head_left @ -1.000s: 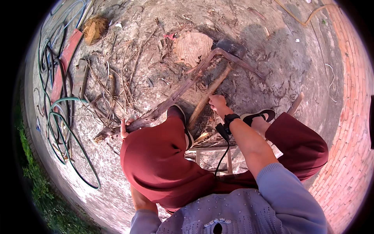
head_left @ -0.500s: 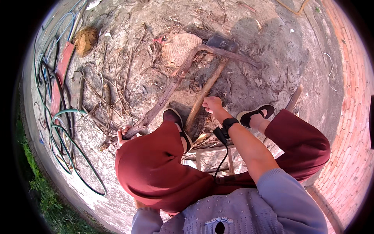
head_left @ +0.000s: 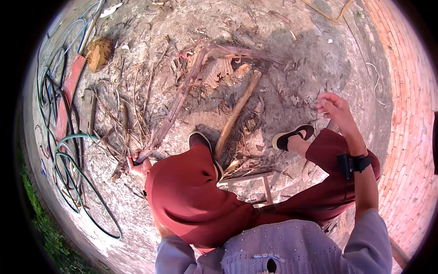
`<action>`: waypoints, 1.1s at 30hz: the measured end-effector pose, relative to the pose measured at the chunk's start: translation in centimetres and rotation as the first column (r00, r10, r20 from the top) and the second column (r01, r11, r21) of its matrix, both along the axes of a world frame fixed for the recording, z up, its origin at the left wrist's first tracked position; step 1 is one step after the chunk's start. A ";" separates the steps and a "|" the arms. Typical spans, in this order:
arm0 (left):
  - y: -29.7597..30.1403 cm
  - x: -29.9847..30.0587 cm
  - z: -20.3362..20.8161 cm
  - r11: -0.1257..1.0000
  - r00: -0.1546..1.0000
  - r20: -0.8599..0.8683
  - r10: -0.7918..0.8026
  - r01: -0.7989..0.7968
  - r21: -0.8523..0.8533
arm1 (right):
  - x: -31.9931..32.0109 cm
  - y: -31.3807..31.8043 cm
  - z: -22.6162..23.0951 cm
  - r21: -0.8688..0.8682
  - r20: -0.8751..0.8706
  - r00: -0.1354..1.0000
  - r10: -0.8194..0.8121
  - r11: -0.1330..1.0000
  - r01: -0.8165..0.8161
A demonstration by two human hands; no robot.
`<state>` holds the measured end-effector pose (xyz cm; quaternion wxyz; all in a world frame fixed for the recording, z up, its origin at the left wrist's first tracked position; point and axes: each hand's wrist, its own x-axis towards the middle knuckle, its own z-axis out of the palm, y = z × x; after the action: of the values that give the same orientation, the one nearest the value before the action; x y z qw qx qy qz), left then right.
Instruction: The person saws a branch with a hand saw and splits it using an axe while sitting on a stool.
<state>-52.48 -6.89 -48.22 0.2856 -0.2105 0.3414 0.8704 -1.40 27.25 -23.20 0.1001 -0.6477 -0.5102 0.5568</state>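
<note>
My left hand [head_left: 140,165], beside my left knee, is closed around the near end of a long bent branch [head_left: 171,116]. The branch slants up and away, then crooks to the right, its far arm crossing over a pale wood block [head_left: 218,73] and the head of an axe. That dark axe head [head_left: 248,63] is partly hidden by the branch, and the axe's wooden handle [head_left: 239,107] slants toward my left shoe. Over at the right, my right hand [head_left: 335,108] hangs above the ground near my right shoe, empty, its fingers loosely bent and apart.
Dry twigs [head_left: 137,100] and wood scraps litter the ground. Coiled hoses [head_left: 68,160] lie at the left beside a red board [head_left: 70,91] and a brown husk-like lump [head_left: 99,54]. A low wooden stool frame [head_left: 248,179] stands between my legs. A brick strip [head_left: 410,114] runs along the right.
My right hand has swung right, away from the axe handle. The branch in my left hand has shifted left and away, with its crook now farther from me.
</note>
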 end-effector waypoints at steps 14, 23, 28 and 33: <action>-1.9 4.1 0.2 0.999 0.990 0.139 0.018 -0.022 0.030 | -5.0 -10.5 -3.1 -0.270 -0.086 0.993 0.082 0.957 -0.103; -3.2 5.2 -4.5 0.977 0.969 0.198 0.147 -0.111 -0.179 | -3.7 -12.0 -6.6 -0.341 -0.005 0.999 0.045 0.939 -0.044; -3.2 5.9 -4.8 0.985 0.972 0.226 0.057 -0.018 -0.170 | -3.4 -12.2 -7.0 -0.322 -0.055 0.995 0.088 0.941 -0.101; -4.4 6.4 -1.2 0.968 0.968 0.211 -0.134 0.174 -0.182 | -2.1 -12.6 -3.6 -0.306 -0.071 0.996 0.049 0.949 -0.069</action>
<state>-46.10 -11.27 -49.44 0.3625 -0.2961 0.4121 0.7818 -3.50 14.63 -26.81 -0.0031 -0.6220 -0.4328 0.6525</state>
